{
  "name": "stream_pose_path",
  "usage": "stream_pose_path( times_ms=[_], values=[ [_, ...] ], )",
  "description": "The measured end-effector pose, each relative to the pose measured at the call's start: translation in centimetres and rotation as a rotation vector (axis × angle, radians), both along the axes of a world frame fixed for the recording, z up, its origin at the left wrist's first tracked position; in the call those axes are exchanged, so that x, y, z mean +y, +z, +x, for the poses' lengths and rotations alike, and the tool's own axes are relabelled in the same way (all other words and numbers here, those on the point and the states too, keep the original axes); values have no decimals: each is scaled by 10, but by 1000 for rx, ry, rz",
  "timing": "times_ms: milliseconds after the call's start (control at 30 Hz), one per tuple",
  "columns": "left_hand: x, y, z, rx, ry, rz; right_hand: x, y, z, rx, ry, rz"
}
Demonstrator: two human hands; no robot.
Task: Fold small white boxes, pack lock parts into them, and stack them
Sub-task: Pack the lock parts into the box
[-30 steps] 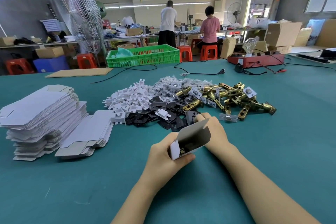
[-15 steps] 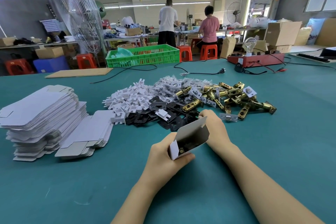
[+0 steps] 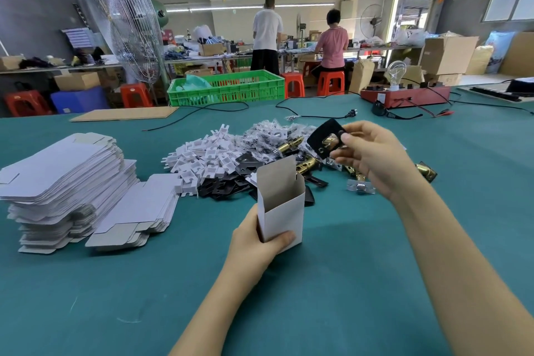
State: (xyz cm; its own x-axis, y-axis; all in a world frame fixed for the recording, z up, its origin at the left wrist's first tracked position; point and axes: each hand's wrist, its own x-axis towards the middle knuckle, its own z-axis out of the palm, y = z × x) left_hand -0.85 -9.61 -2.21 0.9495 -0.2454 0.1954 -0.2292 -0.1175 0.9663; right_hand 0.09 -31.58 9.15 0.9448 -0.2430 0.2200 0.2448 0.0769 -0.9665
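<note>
The small white cardboard box point(image 3: 281, 208) stands upright in your left hand point(image 3: 260, 243), open at the top with its grey inner flap raised; your thumb and fingers wrap its lower half just above the teal felt-covered desk point(image 3: 332, 283). Your right hand point(image 3: 372, 159) pinches a flat black metal plate with a cut-out point(image 3: 325, 137), through which a brass part shows; your fingers hide the plate's right edge. Behind the box lies the mixed heap of white plastic pieces, black plates and brass latch bodies point(image 3: 245, 159), individual parts hard to separate. A stack of flat white box blanks point(image 3: 66, 179) sits at the left. A second ago the box lay tilted between both hands; now it is upright and your right hand has lifted away with the plate.
</note>
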Motion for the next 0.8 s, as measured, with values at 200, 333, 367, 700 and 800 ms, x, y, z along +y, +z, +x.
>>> stream_pose_path(
  times_ms=[200,333,367,700,800],
  values=[
    [0,0,-1,12,-28,-7,8,36,-32,-131,150,-310],
    [0,1,-3,20,-46,-13,22,44,-39,-147,133,-610],
    [0,2,-3,24,-48,-12,26,44,-39,-125,134,-619],
    [0,3,-3,51,-45,-23,26,38,-30,120,21,-322],
    [0,4,-3,46,-40,-8,22,36,-28,182,78,-14]
  ],
)
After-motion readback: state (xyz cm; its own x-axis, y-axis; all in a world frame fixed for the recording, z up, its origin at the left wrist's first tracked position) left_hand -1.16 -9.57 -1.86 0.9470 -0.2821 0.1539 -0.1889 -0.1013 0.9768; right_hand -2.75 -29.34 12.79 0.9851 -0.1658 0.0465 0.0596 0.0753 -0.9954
